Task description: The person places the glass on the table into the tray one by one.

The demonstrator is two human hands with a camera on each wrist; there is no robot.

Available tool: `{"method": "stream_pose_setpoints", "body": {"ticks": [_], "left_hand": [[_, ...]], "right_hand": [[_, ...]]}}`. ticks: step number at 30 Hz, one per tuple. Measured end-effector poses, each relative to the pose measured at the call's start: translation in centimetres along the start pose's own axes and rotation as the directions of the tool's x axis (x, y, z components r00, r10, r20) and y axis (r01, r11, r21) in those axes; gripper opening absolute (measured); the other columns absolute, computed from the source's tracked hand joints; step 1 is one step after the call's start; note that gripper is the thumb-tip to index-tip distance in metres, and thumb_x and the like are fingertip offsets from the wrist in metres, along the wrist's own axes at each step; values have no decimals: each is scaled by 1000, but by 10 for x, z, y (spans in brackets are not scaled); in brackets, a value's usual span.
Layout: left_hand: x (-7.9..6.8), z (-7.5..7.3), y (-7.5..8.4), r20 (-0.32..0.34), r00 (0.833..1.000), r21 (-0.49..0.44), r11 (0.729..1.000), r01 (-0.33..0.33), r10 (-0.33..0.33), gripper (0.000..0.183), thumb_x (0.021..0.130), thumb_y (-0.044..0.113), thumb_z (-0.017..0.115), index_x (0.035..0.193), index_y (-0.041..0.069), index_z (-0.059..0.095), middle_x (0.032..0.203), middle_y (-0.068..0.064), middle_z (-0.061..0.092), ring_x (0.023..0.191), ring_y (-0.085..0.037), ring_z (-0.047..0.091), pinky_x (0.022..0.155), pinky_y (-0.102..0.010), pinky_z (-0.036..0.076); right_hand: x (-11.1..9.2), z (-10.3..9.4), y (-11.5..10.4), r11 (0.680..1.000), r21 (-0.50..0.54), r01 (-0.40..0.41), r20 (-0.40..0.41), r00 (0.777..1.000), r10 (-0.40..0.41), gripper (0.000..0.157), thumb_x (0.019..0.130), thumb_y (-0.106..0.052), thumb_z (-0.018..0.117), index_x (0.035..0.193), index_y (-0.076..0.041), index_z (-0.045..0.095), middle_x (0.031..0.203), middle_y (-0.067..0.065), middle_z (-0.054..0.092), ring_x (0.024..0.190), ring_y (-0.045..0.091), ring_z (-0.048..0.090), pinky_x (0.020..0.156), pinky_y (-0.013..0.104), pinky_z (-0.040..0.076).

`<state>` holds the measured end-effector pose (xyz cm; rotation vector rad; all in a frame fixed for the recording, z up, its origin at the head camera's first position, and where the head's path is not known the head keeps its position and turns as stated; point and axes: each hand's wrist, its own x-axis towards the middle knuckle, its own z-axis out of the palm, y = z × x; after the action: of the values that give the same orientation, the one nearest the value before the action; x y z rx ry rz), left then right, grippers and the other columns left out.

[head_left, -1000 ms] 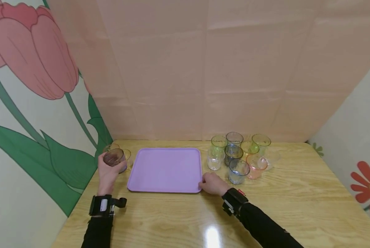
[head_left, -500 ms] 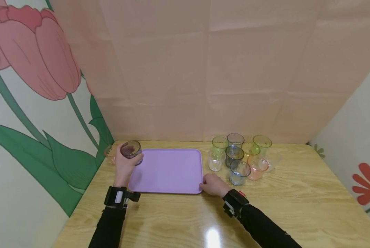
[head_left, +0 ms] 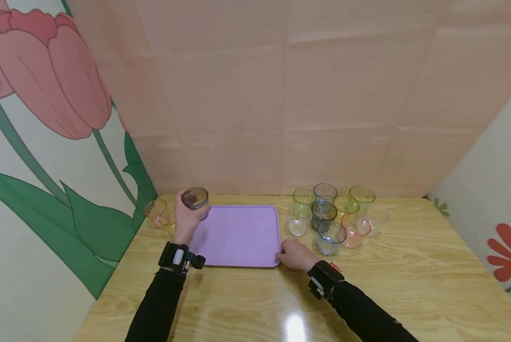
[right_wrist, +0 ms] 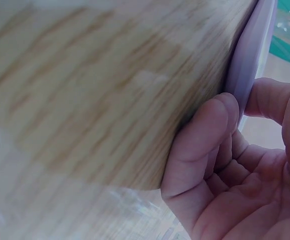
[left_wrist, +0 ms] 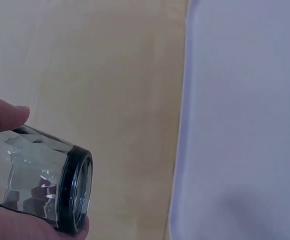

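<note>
A dark-tinted clear glass [head_left: 196, 199] is in my left hand [head_left: 186, 221], held above the far left part of a purple tray [head_left: 238, 237]. In the left wrist view, thumb and fingers wrap the sides of the glass [left_wrist: 45, 175], and its thick base points toward the tray [left_wrist: 245, 110]. My right hand [head_left: 297, 254] holds the tray's near right corner. The right wrist view has the thumb on top of the tray rim [right_wrist: 245, 65] and curled fingers [right_wrist: 200, 135] at its outer side. The tray lies flat on the wooden table.
Left of the tray stand an orange-tinted glass [head_left: 155, 213] and a yellowish glass [head_left: 168, 219], partly behind my left hand. Several tinted glasses cluster right of the tray, among them a blue-rimmed glass [head_left: 330, 238] and a pink glass [head_left: 355, 230]. A papered wall [head_left: 281, 118] rises behind the table.
My left hand has carried the dark glass from beside the other left-side glasses rightward, over the tray's left edge. The right hand has stayed at the tray corner.
</note>
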<state>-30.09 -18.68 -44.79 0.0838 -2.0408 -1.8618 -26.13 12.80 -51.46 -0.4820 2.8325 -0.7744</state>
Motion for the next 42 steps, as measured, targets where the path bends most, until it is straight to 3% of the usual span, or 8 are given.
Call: {"method": "stream_pose_setpoints", "body": {"ticks": [7, 13, 17, 21, 29, 35, 42], "left_hand": [[14, 20, -16, -46, 997, -41, 998, 56, -58, 79, 75, -11, 77, 140, -3, 35, 136, -26, 44, 127, -37, 43, 107, -46, 36], [24, 29, -29, -119, 989, -1, 996, 84, -84, 79, 72, -9, 79, 138, -4, 38, 128, -25, 45, 121, -38, 44, 103, -46, 37], [31, 31, -36, -170, 981, 82, 990, 113, -98, 80, 70, -6, 82, 138, -4, 40, 122, -23, 47, 114, -35, 46, 98, -44, 39], [38, 33, -42, -178, 977, 133, 981, 140, -115, 81, 71, -2, 83, 140, -5, 40, 125, -25, 48, 115, -36, 47, 100, -46, 40], [42, 31, -48, -169, 958, 86, 964, 251, -234, 83, 74, -5, 82, 143, -2, 35, 140, -28, 43, 127, -42, 45, 108, -50, 37], [46, 31, -52, -153, 953, 61, 960, 274, -262, 83, 75, -6, 81, 142, -3, 33, 141, -26, 41, 131, -41, 42, 110, -48, 37], [49, 30, -59, -219, 945, 122, 954, 274, -243, 85, 71, -4, 84, 141, -2, 37, 135, -30, 47, 126, -43, 47, 109, -48, 37]], "right_hand": [[0, -1, 1, 1000, -2, -5, -2, 1000, 5, 26, 88, -13, 69, 63, -12, 60, 58, -4, 51, 54, 14, 46, 55, 30, 37], [0, 0, 1, 1000, 7, 7, -2, 1000, -7, 25, 88, -13, 69, 64, -11, 60, 59, -3, 51, 55, 14, 47, 55, 30, 38], [2, 2, 2, 1000, 8, -4, 6, 1000, 4, 25, 89, -14, 69, 66, -11, 60, 59, -3, 52, 55, 14, 47, 55, 29, 38], [3, 3, 4, 1000, 1, -8, 5, 1000, 8, 26, 88, -14, 69, 64, -12, 60, 59, -3, 51, 55, 14, 47, 54, 29, 38], [4, 3, 6, 1000, 7, -8, 15, 1000, 8, 26, 89, -15, 68, 65, -12, 59, 58, -4, 51, 55, 13, 47, 54, 29, 37], [3, 3, 5, 1000, -9, 11, 0, 1000, -11, 27, 88, -14, 69, 63, -12, 59, 58, -4, 51, 55, 14, 47, 55, 30, 38], [1, 2, 2, 1000, -16, 10, -2, 1000, -10, 27, 88, -14, 69, 64, -12, 59, 59, -3, 51, 55, 14, 47, 55, 30, 38]]}}
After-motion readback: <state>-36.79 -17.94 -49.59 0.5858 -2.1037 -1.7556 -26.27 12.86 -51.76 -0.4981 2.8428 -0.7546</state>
